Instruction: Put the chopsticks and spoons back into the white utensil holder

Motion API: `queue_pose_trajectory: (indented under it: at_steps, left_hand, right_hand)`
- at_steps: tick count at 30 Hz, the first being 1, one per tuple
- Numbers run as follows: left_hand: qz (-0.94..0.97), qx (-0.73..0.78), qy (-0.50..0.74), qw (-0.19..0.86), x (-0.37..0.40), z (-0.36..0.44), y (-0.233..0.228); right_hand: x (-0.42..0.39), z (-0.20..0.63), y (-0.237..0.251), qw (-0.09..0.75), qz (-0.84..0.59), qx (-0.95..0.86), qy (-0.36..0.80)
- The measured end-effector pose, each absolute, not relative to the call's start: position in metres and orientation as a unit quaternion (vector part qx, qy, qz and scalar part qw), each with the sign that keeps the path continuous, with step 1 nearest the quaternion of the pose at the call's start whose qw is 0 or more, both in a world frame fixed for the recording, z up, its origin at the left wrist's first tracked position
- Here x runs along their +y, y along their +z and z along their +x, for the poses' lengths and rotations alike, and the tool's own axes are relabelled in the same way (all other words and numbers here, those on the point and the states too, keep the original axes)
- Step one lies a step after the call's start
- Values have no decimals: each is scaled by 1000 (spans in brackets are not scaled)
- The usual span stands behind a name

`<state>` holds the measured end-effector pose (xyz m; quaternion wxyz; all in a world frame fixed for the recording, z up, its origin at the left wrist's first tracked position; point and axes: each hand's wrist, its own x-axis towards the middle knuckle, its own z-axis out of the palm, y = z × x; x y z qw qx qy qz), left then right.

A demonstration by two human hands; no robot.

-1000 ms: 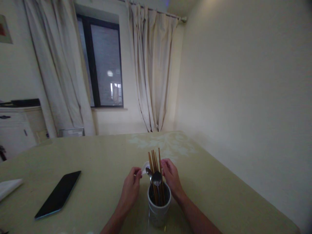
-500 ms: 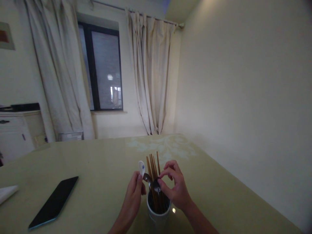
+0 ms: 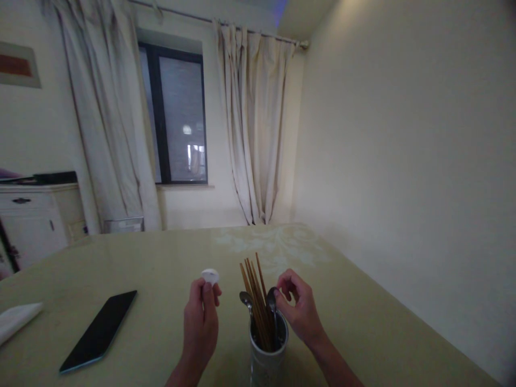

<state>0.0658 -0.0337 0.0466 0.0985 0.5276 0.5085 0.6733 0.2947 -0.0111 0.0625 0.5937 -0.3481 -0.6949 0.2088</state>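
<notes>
With the left hand point(image 3: 200, 317), gripping a white spoon point(image 3: 210, 276), now swung clear of the cup point(image 3: 267, 368), the right hand point(image 3: 301, 309) pinches a metal spoon point(image 3: 272, 299), shifted right of the chopsticks point(image 3: 258, 312) but still inside.

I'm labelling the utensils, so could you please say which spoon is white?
The white spoon is in the left hand, outside the cup; the metal spoon touched by the right hand and the other metal spoon stand inside it.

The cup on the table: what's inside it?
Brown chopsticks and two metal spoons stand in the cup; the right hand pinches one spoon. Their lower ends and the cup's bottom are hidden.
</notes>
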Motion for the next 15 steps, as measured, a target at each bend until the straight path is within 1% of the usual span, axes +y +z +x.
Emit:
queue_pose_trajectory:
  at_steps: [4, 7, 9, 11, 15]
  left_hand:
    - [599, 452, 658, -60, -45, 63, 50]
    - [663, 367, 642, -119, -54, 74, 49]
    - [687, 330, 635, -130, -57, 82, 47]
    - [693, 318, 637, -118, -58, 87, 46]
    - [707, 301, 634, -90, -60, 92, 49]
  right_hand:
    - [-21, 298, 78, 611, -325, -704, 162]
    - [-41, 294, 100, 581, -268, -751, 162]
    - [-55, 290, 116, 554, -236, -783, 156]
    - [-66, 286, 126, 534, -225, -805, 126]
    - [-73, 282, 132, 529, -236, -814, 42]
